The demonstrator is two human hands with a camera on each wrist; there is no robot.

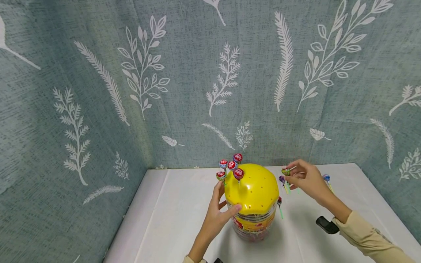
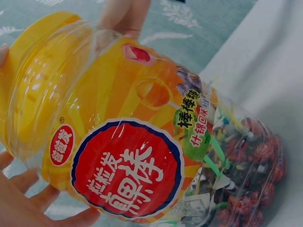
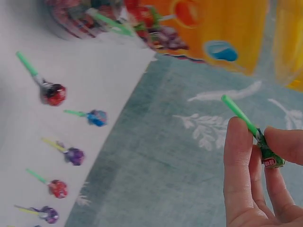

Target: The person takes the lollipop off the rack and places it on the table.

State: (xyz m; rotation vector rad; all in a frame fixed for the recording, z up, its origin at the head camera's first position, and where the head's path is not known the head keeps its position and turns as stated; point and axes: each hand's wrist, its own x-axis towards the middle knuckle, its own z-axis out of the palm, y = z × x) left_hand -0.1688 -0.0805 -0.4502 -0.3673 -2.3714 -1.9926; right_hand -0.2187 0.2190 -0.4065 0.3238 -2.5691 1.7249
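Observation:
A clear plastic candy jar [image 2: 128,165] with a yellow-and-red label stands on the table, and lollipops show through its lower wall. Its yellow lid [image 1: 258,190] is dotted with small holes. Several wrapped lollipops [image 1: 238,174] stand upright in the lid's far left part. My left hand [image 1: 213,213] holds the jar at the lid's left side, thumb on the near rim and fingers along the side. To the right of the jar, my right hand [image 1: 307,180] pinches a green-wrapped lollipop [image 3: 271,158] by its candy end, its green stick pointing toward the jar in the right wrist view.
Loose lollipops lie on the white table right of the jar, among them a red one [image 3: 54,94], a blue one [image 3: 97,117] and a purple one [image 3: 74,156]. Patterned green-grey cloth [image 1: 187,91] hangs behind and at both sides of the table.

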